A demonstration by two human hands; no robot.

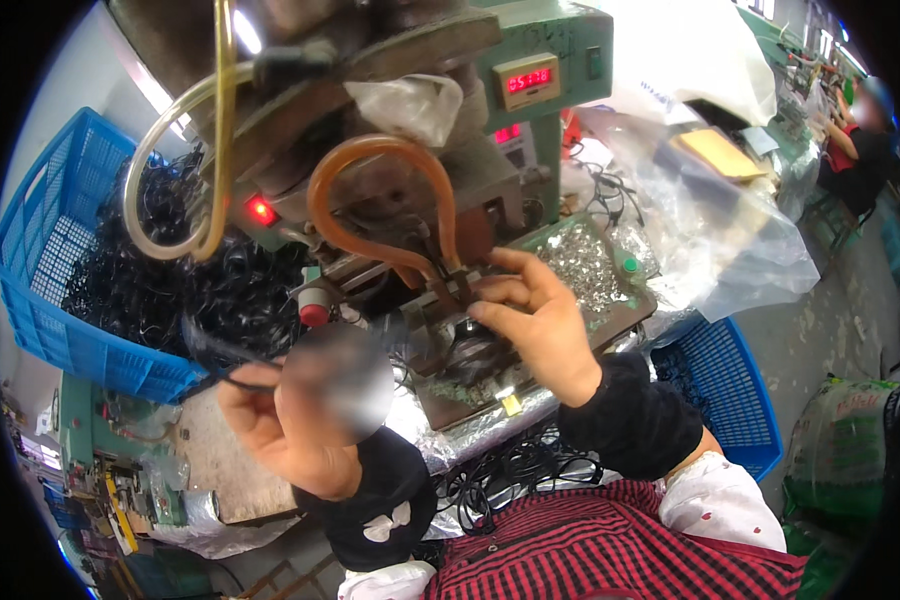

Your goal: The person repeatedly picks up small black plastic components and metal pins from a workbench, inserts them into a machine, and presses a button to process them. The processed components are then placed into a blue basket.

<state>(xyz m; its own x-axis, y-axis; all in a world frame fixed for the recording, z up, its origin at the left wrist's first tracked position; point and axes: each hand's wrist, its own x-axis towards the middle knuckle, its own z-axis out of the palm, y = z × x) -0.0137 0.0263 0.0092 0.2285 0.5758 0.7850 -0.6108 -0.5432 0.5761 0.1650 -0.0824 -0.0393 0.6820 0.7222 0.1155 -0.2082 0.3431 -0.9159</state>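
Observation:
My left hand (280, 430) is raised left of the machine, fingers curled on a black cable (248, 378) that trails toward the blue basket. A blurred patch covers part of this hand. My right hand (550, 325) reaches to the machine's fixture (450, 295), thumb and fingers closed together at a small dark part whose kind is hidden by the fingertips. Just below those fingertips is a dark rounded piece (470, 345) on the machine bed. A looped orange hose (355, 150) runs down to the fixture, beside my right fingers.
A blue basket (80, 335) full of black cables stands at left; another blue basket (740, 400) is at right. Metal scraps lie in a tray (580, 265). A red button (313, 312) sits near my left hand. Black cables (520, 465) lie before me. Another person (855, 150) works far right.

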